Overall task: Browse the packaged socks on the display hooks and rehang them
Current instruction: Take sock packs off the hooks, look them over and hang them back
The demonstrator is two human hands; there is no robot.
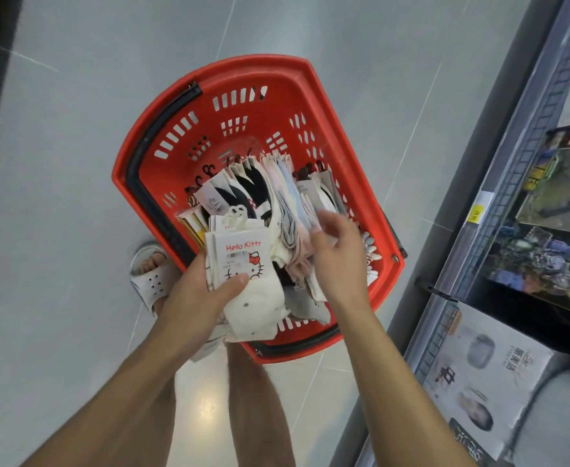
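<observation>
my left grip (206,291) pinches the hello kitty sock pack (243,264), hook end away from me. my right grip (337,261) is blurred, hold unclear, and nearer the sock packs (276,193) just ahead in the red basket (276,65).

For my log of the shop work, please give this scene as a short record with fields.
place: shop aisle, grey tiled floor, shelf on right
basket: red, on floor, holds many sock packs
left grip: holds Hello Kitty sock pack above basket
right grip: among the basket's packs, fingers blurred, hold unclear
display hooks: not in view
</observation>
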